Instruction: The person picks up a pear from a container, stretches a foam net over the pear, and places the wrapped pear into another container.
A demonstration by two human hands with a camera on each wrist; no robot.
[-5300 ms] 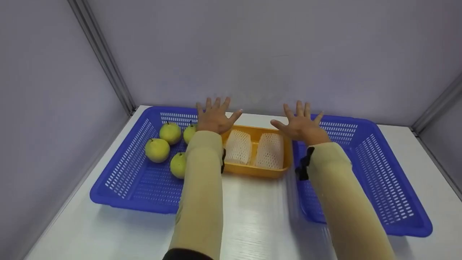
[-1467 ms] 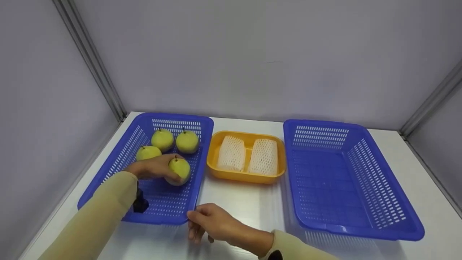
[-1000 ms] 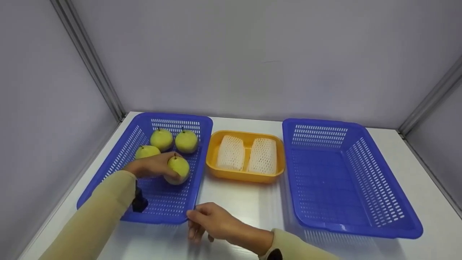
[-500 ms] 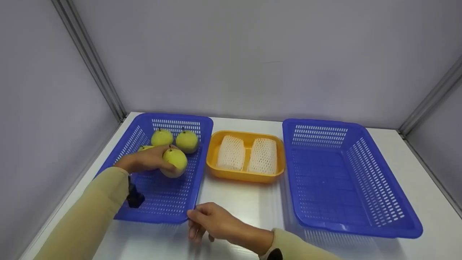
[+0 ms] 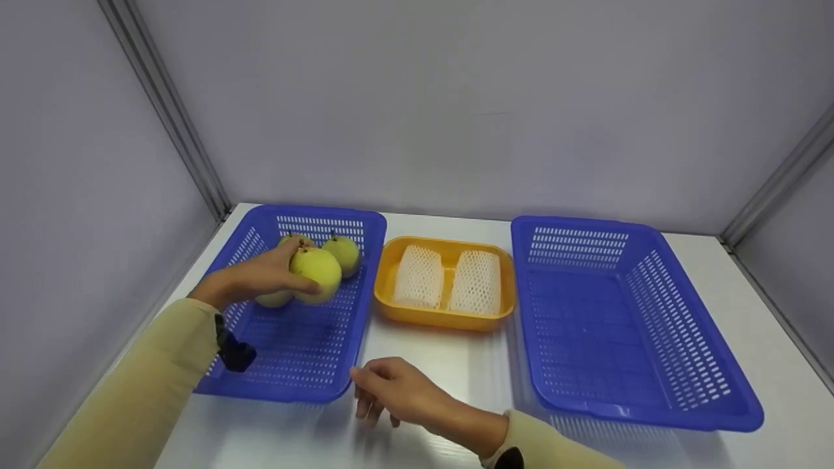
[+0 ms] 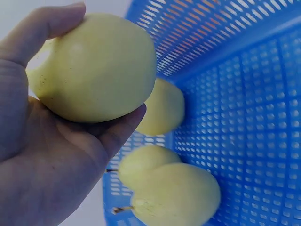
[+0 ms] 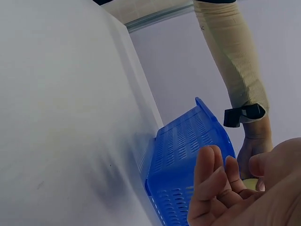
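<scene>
higher than a second ago, a pear [image 5: 319,268] is hovering over the left blue basket [image 5: 280,392] as i am grasping it with my left hand [image 5: 262,273], ideally without bruising pressure, my right hand [image 5: 396,391] hanging loose, empty.

The left basket [image 5: 300,358] has room in its near-right part; the held pear [image 5: 320,272] and other pears [image 5: 350,253] crowd its far half. Bare counter [image 5: 449,355] runs past the right fingers [image 5: 374,383] until the orange tray [image 5: 443,318] blocks the way.
</scene>
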